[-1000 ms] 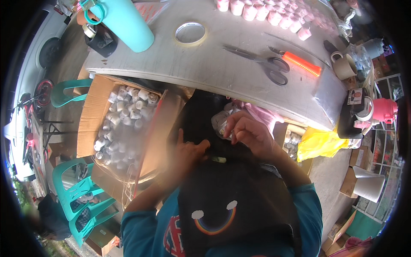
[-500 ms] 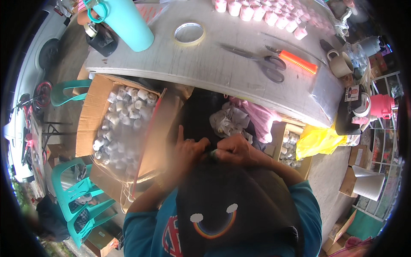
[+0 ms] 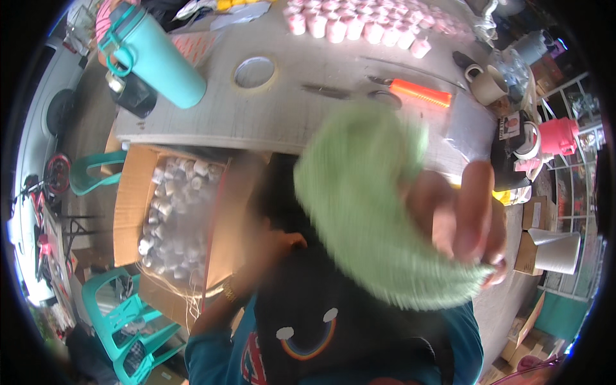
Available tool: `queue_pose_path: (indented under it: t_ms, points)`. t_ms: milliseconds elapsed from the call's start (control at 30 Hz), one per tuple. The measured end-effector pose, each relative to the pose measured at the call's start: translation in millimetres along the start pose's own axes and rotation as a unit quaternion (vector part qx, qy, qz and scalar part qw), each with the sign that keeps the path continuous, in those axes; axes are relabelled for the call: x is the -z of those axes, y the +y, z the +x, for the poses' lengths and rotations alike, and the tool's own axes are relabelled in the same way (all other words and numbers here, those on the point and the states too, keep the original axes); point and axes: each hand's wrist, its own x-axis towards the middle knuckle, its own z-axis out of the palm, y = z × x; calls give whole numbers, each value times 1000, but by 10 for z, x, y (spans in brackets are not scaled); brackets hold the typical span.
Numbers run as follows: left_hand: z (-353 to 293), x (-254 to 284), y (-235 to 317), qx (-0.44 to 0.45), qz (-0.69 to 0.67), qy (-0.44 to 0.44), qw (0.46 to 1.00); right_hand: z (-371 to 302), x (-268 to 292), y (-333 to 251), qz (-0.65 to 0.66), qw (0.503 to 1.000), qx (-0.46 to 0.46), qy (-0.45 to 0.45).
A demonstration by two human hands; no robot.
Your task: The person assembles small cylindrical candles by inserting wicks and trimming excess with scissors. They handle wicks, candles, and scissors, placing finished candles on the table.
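Observation:
A fuzzy light green cloth (image 3: pixel 359 192) is held up close to the camera, smeared by motion. My right hand (image 3: pixel 465 218) grips its right side, with the fingers curled around it. The cloth hides part of the grey scissors, the table's front edge and much of my lap. My left hand (image 3: pixel 276 242) is low, at the top edge of the black apron (image 3: pixel 292 276) with a rainbow print; its fingers are too blurred to read. Beside my left arm stands an open cardboard box (image 3: pixel 131 212) with many small white cylindrical pieces (image 3: pixel 183 205).
Ahead lies a grey table (image 3: pixel 212 131). On it are a turquoise bottle (image 3: pixel 160 61), a tape roll (image 3: pixel 239 76), an orange cutter (image 3: pixel 420 93), a beige mug (image 3: pixel 487 85) and rows of pink-white cups (image 3: pixel 337 29). Green plastic chairs (image 3: pixel 102 301) stand at the left.
My right hand has risen from my lap toward the camera, bringing the green cloth up with it. My left hand stays low and has shifted slightly left. The view has also shifted somewhat.

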Motion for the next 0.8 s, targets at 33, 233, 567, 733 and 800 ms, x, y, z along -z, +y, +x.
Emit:
queue_pose_path:
  t_ms: [33, 233, 567, 733, 800]
  points:
    - [10, 20, -52, -51, -94, -23, 994, 22, -233, -9, 135, 987, -33, 77]
    - [20, 91, -347, -39, -90, -171, 980, -108, -648, 85, 325, 941, -85, 47]
    - [29, -204, -548, -68, -26, -170, 983, -229, -343, -177, -47, 970, -167, -168]
    - [49, -397, -378, -66, -387, 50, 918, -490, 119, 36, -422, 822, -355, -144]
    - [86, -242, -297, -12, -108, 57, 992, -705, 189, 71, -281, 813, -499, 102]
